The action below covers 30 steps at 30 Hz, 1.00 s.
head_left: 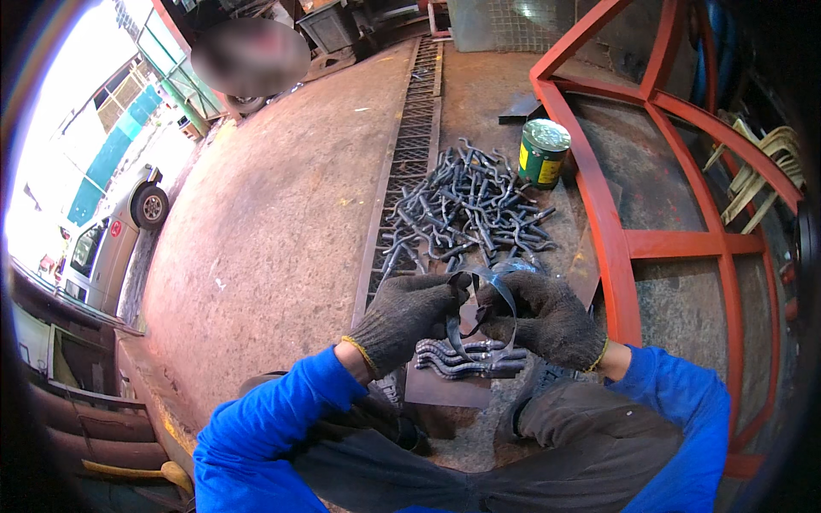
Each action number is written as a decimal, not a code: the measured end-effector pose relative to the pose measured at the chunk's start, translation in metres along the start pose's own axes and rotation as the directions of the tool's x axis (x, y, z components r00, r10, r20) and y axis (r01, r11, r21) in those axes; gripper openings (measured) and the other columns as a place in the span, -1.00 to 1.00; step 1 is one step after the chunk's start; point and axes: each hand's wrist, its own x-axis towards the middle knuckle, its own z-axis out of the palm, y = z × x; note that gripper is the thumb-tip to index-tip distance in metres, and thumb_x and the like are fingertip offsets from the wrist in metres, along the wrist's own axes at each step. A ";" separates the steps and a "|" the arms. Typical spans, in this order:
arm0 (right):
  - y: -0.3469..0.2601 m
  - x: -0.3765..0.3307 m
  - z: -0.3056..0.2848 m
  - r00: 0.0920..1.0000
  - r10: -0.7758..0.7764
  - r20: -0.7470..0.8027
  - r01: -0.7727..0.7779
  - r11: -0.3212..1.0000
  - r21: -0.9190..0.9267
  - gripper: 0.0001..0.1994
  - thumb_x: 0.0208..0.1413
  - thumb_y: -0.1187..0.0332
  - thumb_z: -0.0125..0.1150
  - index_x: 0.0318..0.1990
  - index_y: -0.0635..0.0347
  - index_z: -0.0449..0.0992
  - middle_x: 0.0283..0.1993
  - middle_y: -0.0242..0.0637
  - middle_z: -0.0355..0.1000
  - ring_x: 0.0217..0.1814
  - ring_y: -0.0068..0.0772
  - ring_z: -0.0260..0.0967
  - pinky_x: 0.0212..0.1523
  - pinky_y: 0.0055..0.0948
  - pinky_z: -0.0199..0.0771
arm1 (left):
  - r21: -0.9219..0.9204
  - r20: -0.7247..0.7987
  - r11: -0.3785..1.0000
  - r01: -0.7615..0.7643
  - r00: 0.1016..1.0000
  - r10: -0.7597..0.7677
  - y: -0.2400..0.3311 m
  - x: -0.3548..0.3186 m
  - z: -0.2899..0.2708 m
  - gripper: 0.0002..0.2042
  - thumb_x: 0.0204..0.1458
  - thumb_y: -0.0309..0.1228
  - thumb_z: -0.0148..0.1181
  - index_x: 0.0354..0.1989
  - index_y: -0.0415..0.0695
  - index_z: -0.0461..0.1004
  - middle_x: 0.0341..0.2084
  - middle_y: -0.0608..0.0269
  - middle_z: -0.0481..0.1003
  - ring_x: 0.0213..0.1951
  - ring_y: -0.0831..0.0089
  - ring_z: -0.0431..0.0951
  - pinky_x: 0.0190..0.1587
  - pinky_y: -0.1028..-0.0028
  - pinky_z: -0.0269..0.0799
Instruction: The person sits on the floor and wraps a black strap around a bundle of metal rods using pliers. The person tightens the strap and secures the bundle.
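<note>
My left hand and my right hand, both in dark knit gloves, are raised close together in front of my knees. Each is closed on a thin, dark, shiny strap, which bends into a loop between and below them. I cannot tell whether its ends are joined. Just beneath the hands, several short bent metal rods lie side by side on a flat plate between my feet. Beyond the hands is a heap of similar wavy rods, loosely tangled on the floor.
A green and yellow can stands at the heap's right. A red metal frame leans along the right side. A floor grating runs away from me. At far left are a parked vehicle and a wooden handle.
</note>
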 end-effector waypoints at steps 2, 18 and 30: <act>0.002 0.003 0.004 0.997 -0.071 -0.007 0.071 0.997 -0.033 -0.46 0.06 0.43 0.36 0.20 0.22 0.32 -0.08 -0.23 0.51 -0.06 -0.48 0.49 0.02 -0.43 0.53 | -0.026 -0.018 1.000 0.017 1.000 -0.017 -0.003 -0.001 -0.001 -0.77 0.13 -0.43 0.18 -0.12 -0.31 0.57 -0.50 0.33 0.53 -0.52 0.66 0.47 -0.47 0.63 0.39; -0.002 0.006 -0.004 0.962 0.195 0.189 -0.272 0.709 0.650 -0.36 0.13 0.28 0.26 0.32 0.13 0.10 0.13 -0.05 0.36 0.07 -0.10 0.46 0.07 -0.16 0.52 | 0.246 -0.102 0.962 -0.122 0.983 0.151 -0.024 0.006 -0.004 -0.70 0.09 -0.41 0.14 -0.03 -0.28 0.56 -0.54 0.28 0.53 -0.55 0.65 0.45 -0.48 0.58 0.37; -0.064 -0.011 -0.011 0.794 -0.320 0.516 0.597 0.255 -0.760 -0.64 -0.02 0.23 0.34 -0.05 0.08 0.52 -0.39 -0.24 0.42 -0.36 -0.24 0.44 -0.37 -0.24 0.44 | 0.248 -0.114 0.956 -0.154 0.976 0.187 -0.014 0.003 -0.004 -0.70 0.11 -0.44 0.09 -0.03 -0.31 0.55 -0.53 0.27 0.54 -0.53 0.61 0.47 -0.46 0.55 0.41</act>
